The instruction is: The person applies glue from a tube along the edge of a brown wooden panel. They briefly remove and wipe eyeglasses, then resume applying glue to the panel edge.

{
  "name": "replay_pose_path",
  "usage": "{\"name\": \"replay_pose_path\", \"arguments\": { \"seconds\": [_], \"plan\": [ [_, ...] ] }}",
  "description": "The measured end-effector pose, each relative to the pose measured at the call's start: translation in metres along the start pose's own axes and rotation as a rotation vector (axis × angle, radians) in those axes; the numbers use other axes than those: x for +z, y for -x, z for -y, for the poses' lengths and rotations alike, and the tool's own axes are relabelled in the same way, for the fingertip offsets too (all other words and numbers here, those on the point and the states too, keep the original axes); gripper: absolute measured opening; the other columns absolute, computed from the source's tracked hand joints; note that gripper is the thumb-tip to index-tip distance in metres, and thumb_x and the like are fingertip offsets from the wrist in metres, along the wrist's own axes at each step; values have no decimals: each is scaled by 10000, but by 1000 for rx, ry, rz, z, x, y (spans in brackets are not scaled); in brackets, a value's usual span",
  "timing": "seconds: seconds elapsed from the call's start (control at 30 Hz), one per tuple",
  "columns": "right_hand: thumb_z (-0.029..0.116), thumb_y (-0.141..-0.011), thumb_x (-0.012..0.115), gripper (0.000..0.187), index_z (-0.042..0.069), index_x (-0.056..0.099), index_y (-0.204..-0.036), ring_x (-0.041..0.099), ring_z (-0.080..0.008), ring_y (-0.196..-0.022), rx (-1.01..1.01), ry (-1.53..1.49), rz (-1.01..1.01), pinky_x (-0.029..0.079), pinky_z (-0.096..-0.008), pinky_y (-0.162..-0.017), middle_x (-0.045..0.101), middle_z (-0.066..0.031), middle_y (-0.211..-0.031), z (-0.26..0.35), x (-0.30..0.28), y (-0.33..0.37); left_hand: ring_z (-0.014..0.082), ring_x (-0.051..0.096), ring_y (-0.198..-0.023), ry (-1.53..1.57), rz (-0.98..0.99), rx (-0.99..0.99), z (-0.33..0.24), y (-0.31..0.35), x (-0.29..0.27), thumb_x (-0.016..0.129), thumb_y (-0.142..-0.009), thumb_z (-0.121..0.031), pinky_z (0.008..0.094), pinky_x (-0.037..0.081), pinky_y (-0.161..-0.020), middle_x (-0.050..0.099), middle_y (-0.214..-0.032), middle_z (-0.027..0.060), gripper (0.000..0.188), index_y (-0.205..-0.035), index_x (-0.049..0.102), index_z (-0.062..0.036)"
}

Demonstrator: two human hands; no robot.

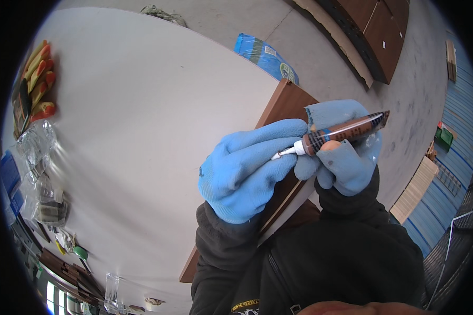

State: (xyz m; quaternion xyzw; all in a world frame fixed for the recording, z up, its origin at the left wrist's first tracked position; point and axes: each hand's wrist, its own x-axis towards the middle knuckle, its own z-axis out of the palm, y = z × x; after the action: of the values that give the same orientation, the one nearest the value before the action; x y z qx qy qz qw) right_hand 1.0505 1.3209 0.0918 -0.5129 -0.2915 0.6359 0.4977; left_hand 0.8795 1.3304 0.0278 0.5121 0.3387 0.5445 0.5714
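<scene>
In my right hand (pixel 355 165) is a clear tube of brown paste (pixel 347 131), tilted, its white pointed nozzle (pixel 287 152) toward my left hand (pixel 249 168). The right hand is closed on it; bare fingertips show through its blue glove. My left hand, also gloved in blue, has its fingers close together, with the nozzle lying across the gap by them. Whether they grip anything is hidden. Beneath both hands runs a brown wood-look board (pixel 284 107), partly covered by my sleeves.
A pale tabletop (pixel 142 105) spreads to the left. Yellow-and-red-handled tools (pixel 39 79) and clear plastic packaging (pixel 37 152) lie along its left edge. A blue bag (pixel 265 55) lies beyond the board. Brown panels (pixel 376 37) stand at the top right, and a blue slatted surface (pixel 452 136) is farther right.
</scene>
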Motion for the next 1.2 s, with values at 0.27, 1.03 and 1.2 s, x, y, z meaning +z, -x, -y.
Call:
{"name": "replay_pose_path", "arguments": {
  "seconds": [0.27, 1.03, 1.2],
  "plan": [
    [90, -914, 724, 251, -52, 659, -1111, 607, -108, -494, 149, 121, 1, 454, -217, -423, 719, -140, -752, -6, -1, -12, 305, 752, -898, -189, -67, 25, -4, 6, 1, 762, -847, 48, 347, 610, -737, 732, -1109, 268, 179, -1018, 714, 65],
    [78, -785, 734, 440, 63, 687, -1223, 613, -142, -596, -818, 1413, 91, 481, -287, -516, 631, -14, -806, -20, -20, -24, 307, 754, -828, -375, -92, 19, -10, 5, 12, 743, -799, 96, 344, 602, -730, 743, -1078, 246, 178, -971, 732, 53],
    [73, -794, 747, 377, 26, 682, -1162, 641, -186, -586, -965, 1322, -28, 487, -273, -521, 662, -76, -757, -26, -22, -28, 317, 749, -809, -447, 21, 119, -13, 0, 12, 754, -822, -13, 354, 592, -728, 741, -1109, 246, 223, -1033, 742, 58]
  ]
}}
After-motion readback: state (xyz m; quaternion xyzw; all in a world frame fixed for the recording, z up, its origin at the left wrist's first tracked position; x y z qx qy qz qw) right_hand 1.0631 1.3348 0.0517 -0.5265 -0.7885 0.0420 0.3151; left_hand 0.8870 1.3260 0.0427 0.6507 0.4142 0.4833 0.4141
